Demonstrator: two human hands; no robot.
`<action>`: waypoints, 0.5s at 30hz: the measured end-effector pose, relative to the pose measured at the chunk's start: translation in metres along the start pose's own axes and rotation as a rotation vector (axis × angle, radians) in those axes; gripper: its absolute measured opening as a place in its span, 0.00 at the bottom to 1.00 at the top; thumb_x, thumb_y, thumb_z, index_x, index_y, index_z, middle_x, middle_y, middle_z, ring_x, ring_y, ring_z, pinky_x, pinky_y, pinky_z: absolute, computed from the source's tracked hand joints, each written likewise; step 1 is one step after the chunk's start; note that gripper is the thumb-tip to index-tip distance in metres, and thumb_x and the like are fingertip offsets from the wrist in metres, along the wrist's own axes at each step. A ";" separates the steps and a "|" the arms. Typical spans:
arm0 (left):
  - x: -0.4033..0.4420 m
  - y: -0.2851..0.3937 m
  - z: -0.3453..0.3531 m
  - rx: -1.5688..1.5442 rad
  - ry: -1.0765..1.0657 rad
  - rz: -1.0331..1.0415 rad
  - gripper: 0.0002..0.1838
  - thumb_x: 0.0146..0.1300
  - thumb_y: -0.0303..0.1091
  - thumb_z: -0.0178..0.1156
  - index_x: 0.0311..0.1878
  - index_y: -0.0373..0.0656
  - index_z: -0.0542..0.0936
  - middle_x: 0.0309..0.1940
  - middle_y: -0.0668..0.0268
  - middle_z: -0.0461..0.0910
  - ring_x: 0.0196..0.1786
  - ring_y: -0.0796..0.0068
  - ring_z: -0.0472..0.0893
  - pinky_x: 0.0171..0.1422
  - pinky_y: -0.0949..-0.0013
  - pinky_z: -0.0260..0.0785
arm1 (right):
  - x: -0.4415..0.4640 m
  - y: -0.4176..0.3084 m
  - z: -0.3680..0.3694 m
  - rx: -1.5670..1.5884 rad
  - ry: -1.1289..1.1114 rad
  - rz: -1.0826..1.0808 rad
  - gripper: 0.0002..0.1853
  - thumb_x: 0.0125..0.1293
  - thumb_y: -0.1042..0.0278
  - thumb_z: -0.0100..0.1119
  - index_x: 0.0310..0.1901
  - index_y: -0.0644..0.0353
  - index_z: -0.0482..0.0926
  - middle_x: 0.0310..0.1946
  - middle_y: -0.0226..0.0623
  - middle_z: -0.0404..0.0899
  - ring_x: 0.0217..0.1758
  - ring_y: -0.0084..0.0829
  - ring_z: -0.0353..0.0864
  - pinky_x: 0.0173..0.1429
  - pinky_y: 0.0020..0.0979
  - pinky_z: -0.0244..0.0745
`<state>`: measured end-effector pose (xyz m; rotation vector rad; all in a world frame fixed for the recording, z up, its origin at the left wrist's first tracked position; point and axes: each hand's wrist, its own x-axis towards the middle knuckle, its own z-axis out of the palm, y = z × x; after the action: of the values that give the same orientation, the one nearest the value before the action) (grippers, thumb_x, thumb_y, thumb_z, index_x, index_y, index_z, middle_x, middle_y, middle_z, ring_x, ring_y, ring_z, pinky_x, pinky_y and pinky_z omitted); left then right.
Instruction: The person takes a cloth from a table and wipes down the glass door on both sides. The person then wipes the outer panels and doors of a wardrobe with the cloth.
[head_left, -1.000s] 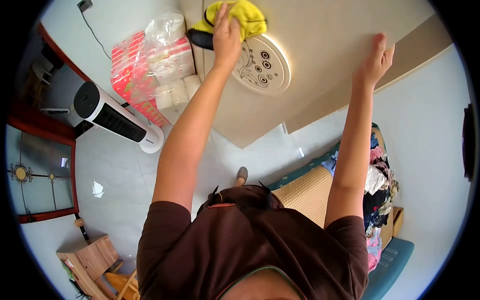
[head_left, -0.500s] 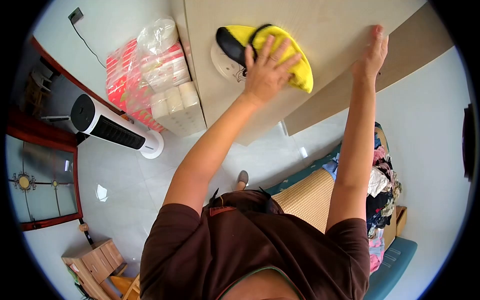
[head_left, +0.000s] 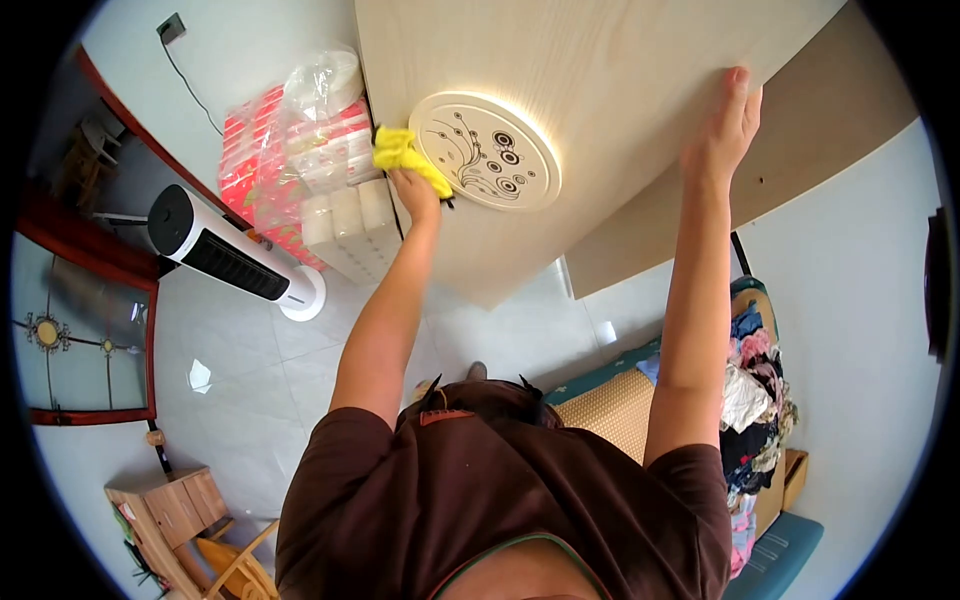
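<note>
A yellow cloth with dark edging (head_left: 405, 153) is bunched under my left hand (head_left: 415, 193), whose fingers press it against the left edge of a pale wood-grain door panel (head_left: 620, 90). Right of the cloth, the panel bears a round cream disc (head_left: 487, 150) with dark circle and vine patterns and a glow along its rim. Up at the panel's right edge rests my right hand (head_left: 725, 130), thumb raised and apart from the fingers, with the panel's edge beside it; its fingertips are partly hidden.
Plastic-wrapped tissue packs and rolls (head_left: 335, 150) stand left of the panel. A white tower fan (head_left: 235, 260) is on the tiled floor (head_left: 250, 370). At the right, clothes (head_left: 750, 400) lie piled on a bed with a woven mat (head_left: 610, 410). A wooden cabinet (head_left: 180, 510) stands lower left.
My left hand has moved with the yellow cloth from across the disc to the panel's left edge, uncovering the disc. The cloth is now bunched. My right hand stays at the right edge.
</note>
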<state>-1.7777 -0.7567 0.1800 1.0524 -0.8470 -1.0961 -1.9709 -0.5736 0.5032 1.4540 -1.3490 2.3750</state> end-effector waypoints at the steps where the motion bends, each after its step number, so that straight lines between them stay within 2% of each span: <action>1: -0.010 -0.008 -0.004 -0.034 0.009 -0.217 0.23 0.75 0.35 0.36 0.70 0.41 0.63 0.63 0.56 0.71 0.64 0.58 0.71 0.66 0.61 0.64 | 0.000 0.000 0.000 0.003 0.001 0.005 0.25 0.72 0.48 0.55 0.59 0.61 0.71 0.54 0.29 0.72 0.59 0.25 0.67 0.64 0.30 0.62; 2: -0.012 -0.030 -0.007 -0.322 -0.014 -0.417 0.23 0.77 0.41 0.35 0.70 0.47 0.64 0.64 0.60 0.71 0.64 0.63 0.72 0.66 0.62 0.66 | -0.001 0.000 0.000 0.004 0.005 0.010 0.25 0.72 0.48 0.55 0.59 0.61 0.71 0.54 0.29 0.71 0.59 0.25 0.67 0.64 0.30 0.62; 4: -0.014 -0.052 -0.019 -0.478 -0.090 -0.870 0.25 0.78 0.47 0.35 0.72 0.50 0.61 0.67 0.64 0.68 0.65 0.64 0.72 0.66 0.60 0.68 | -0.003 -0.001 -0.001 -0.024 0.005 0.008 0.24 0.73 0.48 0.54 0.59 0.60 0.71 0.54 0.29 0.72 0.59 0.25 0.67 0.65 0.30 0.61; 7: -0.011 -0.056 -0.010 -0.520 -0.004 -0.855 0.27 0.78 0.52 0.33 0.70 0.47 0.64 0.65 0.60 0.71 0.61 0.61 0.77 0.57 0.52 0.73 | -0.002 -0.004 0.001 -0.043 0.006 -0.007 0.24 0.73 0.49 0.54 0.59 0.60 0.71 0.53 0.29 0.72 0.59 0.24 0.67 0.66 0.30 0.59; 10: 0.037 -0.058 0.001 -0.602 0.036 -0.538 0.27 0.78 0.52 0.33 0.70 0.45 0.64 0.65 0.60 0.71 0.65 0.60 0.74 0.62 0.52 0.71 | -0.003 -0.003 0.001 -0.036 0.012 0.020 0.23 0.74 0.49 0.53 0.59 0.60 0.71 0.52 0.28 0.72 0.59 0.24 0.67 0.66 0.30 0.59; 12: 0.073 -0.029 0.005 -0.395 0.032 -0.255 0.28 0.77 0.49 0.37 0.71 0.40 0.62 0.69 0.58 0.65 0.70 0.61 0.67 0.71 0.59 0.61 | -0.001 0.001 0.001 -0.027 0.015 0.018 0.22 0.74 0.50 0.52 0.58 0.60 0.72 0.51 0.28 0.73 0.59 0.23 0.67 0.66 0.30 0.59; 15: 0.091 0.109 0.012 -0.163 -0.244 0.193 0.29 0.76 0.45 0.42 0.72 0.34 0.59 0.73 0.52 0.58 0.72 0.57 0.63 0.74 0.62 0.54 | -0.001 0.003 0.003 -0.026 0.040 -0.008 0.19 0.75 0.52 0.51 0.54 0.59 0.72 0.49 0.27 0.72 0.56 0.22 0.68 0.64 0.28 0.61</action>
<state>-1.7347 -0.8351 0.2903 0.6948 -1.0126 -1.1225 -1.9697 -0.5768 0.5015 1.3944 -1.3571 2.3592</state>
